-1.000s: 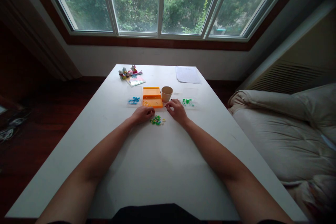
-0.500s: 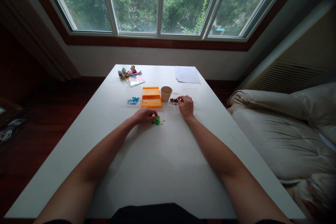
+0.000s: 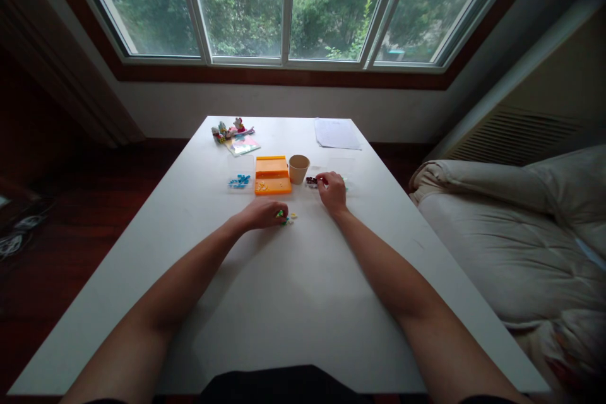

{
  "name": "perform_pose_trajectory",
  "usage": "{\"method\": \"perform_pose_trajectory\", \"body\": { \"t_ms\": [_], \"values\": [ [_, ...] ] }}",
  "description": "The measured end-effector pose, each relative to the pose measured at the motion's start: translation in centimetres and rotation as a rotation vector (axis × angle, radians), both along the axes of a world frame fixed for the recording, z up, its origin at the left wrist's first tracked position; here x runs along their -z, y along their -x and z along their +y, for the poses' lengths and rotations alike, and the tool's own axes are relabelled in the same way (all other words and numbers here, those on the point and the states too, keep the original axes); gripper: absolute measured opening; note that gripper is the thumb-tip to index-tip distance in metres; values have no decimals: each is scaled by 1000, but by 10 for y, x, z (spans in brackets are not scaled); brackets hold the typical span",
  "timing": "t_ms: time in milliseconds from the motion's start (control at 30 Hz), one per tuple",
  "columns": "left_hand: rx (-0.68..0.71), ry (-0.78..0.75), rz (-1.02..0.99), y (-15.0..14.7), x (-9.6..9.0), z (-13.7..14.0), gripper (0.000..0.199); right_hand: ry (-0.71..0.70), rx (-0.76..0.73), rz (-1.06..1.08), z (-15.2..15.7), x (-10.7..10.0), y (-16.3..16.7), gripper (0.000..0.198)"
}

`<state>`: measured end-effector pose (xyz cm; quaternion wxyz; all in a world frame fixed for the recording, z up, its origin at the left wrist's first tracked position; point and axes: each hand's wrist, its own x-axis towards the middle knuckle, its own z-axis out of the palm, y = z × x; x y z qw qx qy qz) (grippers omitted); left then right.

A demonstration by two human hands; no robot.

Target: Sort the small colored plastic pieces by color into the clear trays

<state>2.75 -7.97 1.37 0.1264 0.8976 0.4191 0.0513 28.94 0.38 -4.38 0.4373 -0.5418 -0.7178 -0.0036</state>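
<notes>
My left hand (image 3: pixel 266 212) rests low over the white table, its fingers curled round a small clump of green toy building blocks (image 3: pixel 281 214). A few pale yellow and white pieces (image 3: pixel 293 216) lie just right of those fingertips. Farther right, my right hand (image 3: pixel 333 191) has thumb and fingers drawn together at a clear case holding dark brown pieces (image 3: pixel 311 182). Whatever is between those fingertips is too small to make out, and the hand covers part of the case.
An orange open box (image 3: pixel 272 167) with tiny yellow pieces stands beside a brown paper cup (image 3: pixel 298 168). To its left is a clear case of blue pieces (image 3: pixel 239 181). Small figures (image 3: pixel 231 130), a shiny packet (image 3: pixel 243 144) and papers (image 3: pixel 337 133) lie at the far edge.
My left hand has moved slightly right over the green blocks, now hiding more of them. My right hand has shifted slightly left at the dark pieces.
</notes>
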Motion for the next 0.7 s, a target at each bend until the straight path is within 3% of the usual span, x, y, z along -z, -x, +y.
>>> {"method": "perform_pose_trajectory", "body": {
  "t_ms": [200,433,700],
  "values": [
    [-96,-44,90,-9,3,-5,32,7,-13,4,-3,-3,1,16],
    [-67,-17,26,-8,9,-3,19,5,-29,3,-5,-5,3,17],
    [-19,-35,-9,-9,9,-4,16,15,-44,-1,-6,-7,4,17]
  ]
}}
